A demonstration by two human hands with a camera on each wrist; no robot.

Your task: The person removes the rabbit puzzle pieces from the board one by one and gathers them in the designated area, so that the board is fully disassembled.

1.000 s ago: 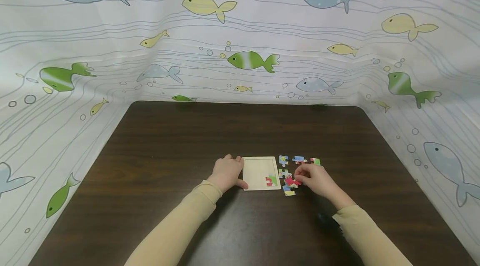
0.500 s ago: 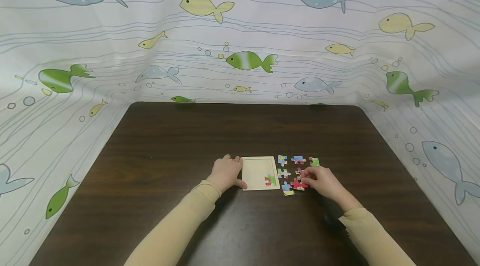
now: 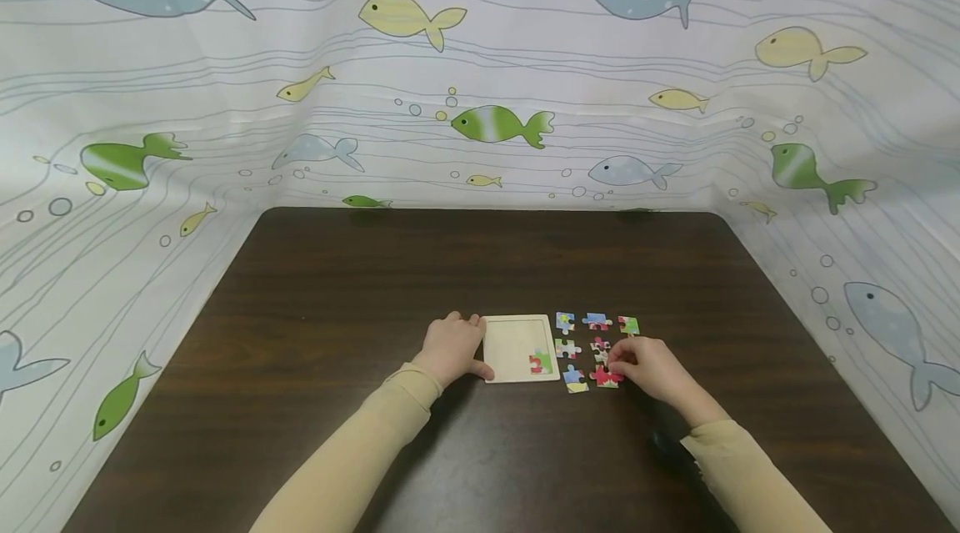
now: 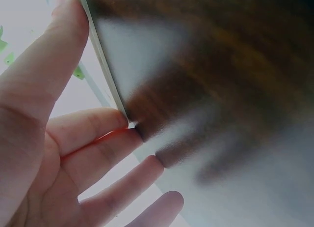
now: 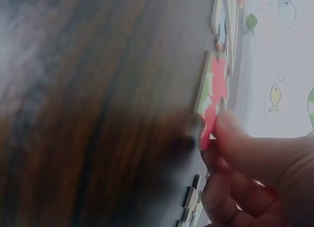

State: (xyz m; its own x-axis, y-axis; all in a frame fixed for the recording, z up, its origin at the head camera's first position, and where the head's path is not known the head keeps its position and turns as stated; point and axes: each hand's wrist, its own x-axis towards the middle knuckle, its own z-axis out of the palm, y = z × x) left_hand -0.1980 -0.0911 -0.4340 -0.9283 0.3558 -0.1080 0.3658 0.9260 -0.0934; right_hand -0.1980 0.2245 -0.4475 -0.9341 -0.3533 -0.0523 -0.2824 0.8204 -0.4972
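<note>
My left hand [image 3: 450, 349] rests against the left edge of a square light-wood puzzle tray [image 3: 510, 345]. In the left wrist view its fingers [image 4: 103, 153] are fairly straight, with thumb and index fingertip at the tray's edge. One green-and-red puzzle piece [image 3: 541, 362] lies in the tray's lower right corner. To the right of the tray, my right hand [image 3: 651, 364] pinches a red puzzle piece [image 5: 216, 84] by one end, between thumb and curled fingers. That piece is close over the table, at the near end of the loose pieces.
Several loose puzzle pieces lie right of the tray, among them a blue-and-yellow piece [image 3: 575, 379], a pale green piece [image 3: 567, 349] and a green-and-red piece [image 3: 628, 324] at the far right. A fish-print curtain [image 3: 420, 141] surrounds the dark wooden table [image 3: 375, 266].
My right hand has moved right and slightly nearer with the red puzzle piece, uncovering another piece behind it. My left hand stays at the tray's edge.
</note>
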